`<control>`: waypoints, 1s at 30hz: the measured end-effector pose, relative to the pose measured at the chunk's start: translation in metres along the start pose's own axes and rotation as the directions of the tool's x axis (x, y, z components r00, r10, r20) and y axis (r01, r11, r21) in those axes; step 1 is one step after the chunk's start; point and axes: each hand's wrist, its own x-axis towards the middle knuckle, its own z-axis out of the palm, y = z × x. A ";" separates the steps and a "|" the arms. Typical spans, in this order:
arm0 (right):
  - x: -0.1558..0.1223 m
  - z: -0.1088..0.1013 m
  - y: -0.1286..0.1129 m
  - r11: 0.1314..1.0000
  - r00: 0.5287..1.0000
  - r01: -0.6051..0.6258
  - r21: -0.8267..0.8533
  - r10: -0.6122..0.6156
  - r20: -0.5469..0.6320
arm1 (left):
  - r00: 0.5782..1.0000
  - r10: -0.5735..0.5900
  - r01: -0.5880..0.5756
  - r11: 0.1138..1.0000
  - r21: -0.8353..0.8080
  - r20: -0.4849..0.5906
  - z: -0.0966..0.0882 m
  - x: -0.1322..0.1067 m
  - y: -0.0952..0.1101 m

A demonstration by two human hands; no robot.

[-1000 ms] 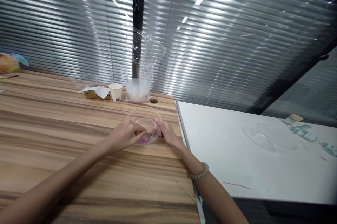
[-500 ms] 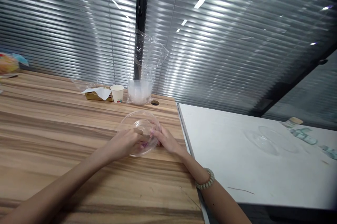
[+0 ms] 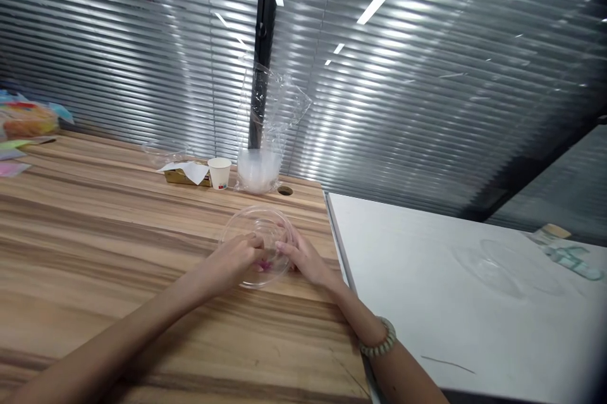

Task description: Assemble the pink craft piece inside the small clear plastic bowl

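Observation:
A clear round plastic bowl (image 3: 241, 219) rests on the wooden table between my hands. My right hand (image 3: 306, 258) grips its right side, with the thumb over the rim and the other fingers around the outside. Reaching in over the left rim, my left hand (image 3: 239, 257) has its fingers curled down inside the bowl. Whatever those fingers pinch is hidden or too small to make out. A small pinkish-purple piece (image 3: 264, 264) shows in the bowl just beside the left fingertips.
Behind the bowl stand a paper cup (image 3: 219, 174), a small box (image 3: 183, 177) with white tissue, and a clear bag of stacked plastic bowls (image 3: 258, 170). Colourful packages (image 3: 31, 119) lie far left. Clear lids (image 3: 493, 274) sit on the white table (image 3: 403, 303) at right.
The view has shifted slightly, so everything sits a little further right and lower. The pinkish-purple piece shows more plainly. Both hands keep nearly the same pose at the bowl.

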 end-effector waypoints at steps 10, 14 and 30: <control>-0.001 -0.003 0.000 0.999 0.999 0.036 0.005 -0.036 0.035 | 0.998 -0.046 0.047 0.998 -0.043 0.034 0.005 -0.003 -0.001; -0.002 -0.003 0.001 1.000 0.999 -0.005 -0.012 0.006 0.032 | 0.995 -0.076 0.080 0.995 -0.056 0.059 0.007 -0.004 -0.003; -0.004 -0.005 0.002 0.998 0.999 -0.024 -0.051 0.025 0.020 | 0.993 -0.028 0.053 0.974 -0.219 0.112 -0.008 -0.006 0.003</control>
